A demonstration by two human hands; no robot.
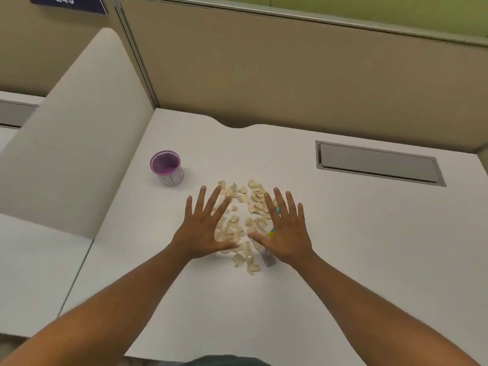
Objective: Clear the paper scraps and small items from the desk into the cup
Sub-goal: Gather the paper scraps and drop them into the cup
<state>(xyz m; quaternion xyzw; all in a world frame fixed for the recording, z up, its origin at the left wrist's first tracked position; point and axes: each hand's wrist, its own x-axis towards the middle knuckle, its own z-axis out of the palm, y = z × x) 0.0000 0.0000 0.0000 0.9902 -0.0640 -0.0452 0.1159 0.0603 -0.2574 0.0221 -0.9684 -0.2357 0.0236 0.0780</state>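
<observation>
Several cream paper scraps [241, 223] lie scattered in a patch at the middle of the white desk [356, 247]. My left hand [204, 225] is spread flat over the patch's left side, fingers apart, holding nothing. My right hand [284, 231] is spread the same way over the right side. A small blue and yellow item [272, 233] peeks out by my right thumb, mostly hidden. A small grey-purple item [266, 258] lies just below that thumb. The cup [167, 168], purple inside with a pink rim, stands upright to the far left of the scraps.
A rounded beige divider [71, 143] rises left of the cup. Tan partition walls [290, 72] close the back. A grey recessed cable tray [377, 163] sits in the desk at the far right. A seam [76, 276] separates this desk from the one on the left.
</observation>
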